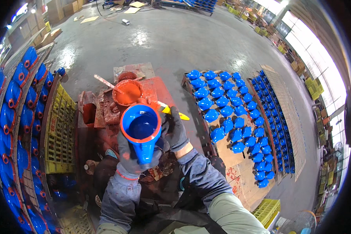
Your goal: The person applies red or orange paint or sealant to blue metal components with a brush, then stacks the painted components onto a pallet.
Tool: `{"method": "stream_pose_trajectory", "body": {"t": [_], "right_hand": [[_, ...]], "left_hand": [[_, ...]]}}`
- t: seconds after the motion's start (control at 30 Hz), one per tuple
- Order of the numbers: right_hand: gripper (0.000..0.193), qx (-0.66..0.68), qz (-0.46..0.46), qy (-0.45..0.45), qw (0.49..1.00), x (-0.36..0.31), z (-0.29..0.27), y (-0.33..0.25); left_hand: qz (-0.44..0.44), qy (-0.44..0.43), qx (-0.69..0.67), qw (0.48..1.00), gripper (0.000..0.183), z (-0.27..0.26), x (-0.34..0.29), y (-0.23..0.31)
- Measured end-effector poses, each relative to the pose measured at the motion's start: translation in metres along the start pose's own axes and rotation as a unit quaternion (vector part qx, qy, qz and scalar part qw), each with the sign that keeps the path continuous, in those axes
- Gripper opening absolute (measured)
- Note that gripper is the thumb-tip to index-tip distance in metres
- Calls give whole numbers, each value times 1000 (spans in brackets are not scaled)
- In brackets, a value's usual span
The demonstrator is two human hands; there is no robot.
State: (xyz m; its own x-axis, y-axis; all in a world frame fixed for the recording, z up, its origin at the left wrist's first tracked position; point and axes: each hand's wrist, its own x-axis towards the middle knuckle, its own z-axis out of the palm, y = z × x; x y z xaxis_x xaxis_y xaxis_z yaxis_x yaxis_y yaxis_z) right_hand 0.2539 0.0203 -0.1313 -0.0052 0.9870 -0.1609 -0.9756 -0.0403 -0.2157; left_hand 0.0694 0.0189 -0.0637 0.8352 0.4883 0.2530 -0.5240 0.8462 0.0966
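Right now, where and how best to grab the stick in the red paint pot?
Free upper end: the pale stick leans out over the paint pot's far-left rim, while its lower end runs into the red paint. I'd come from the far left, since the blue vessel crowds the pot's near side. A light pinch should suit its slim shape.
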Motion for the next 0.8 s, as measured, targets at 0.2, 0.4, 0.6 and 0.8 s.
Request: {"method": "stream_pose_trajectory", "body": {"t": [0.2, 0.4, 0.6, 0.8], "right_hand": [[41, -71, -157, -2, 985, -10, 18, -32], [46, -268, -268, -11, 925, -40, 71, -29], [17, -608, -350, 92, 707, -45, 77, -6], [11, -773, -383, 48, 504, -45, 74, -13]], "left_hand": [[41, 69, 96, 992, 89, 11, -6, 15], [117, 322, 610, 715, 58, -11, -9, 9], [169, 187, 932, 260, 72, -17, -9, -6], [143, 184, 932, 276, 67, -16, -7, -6]]}}
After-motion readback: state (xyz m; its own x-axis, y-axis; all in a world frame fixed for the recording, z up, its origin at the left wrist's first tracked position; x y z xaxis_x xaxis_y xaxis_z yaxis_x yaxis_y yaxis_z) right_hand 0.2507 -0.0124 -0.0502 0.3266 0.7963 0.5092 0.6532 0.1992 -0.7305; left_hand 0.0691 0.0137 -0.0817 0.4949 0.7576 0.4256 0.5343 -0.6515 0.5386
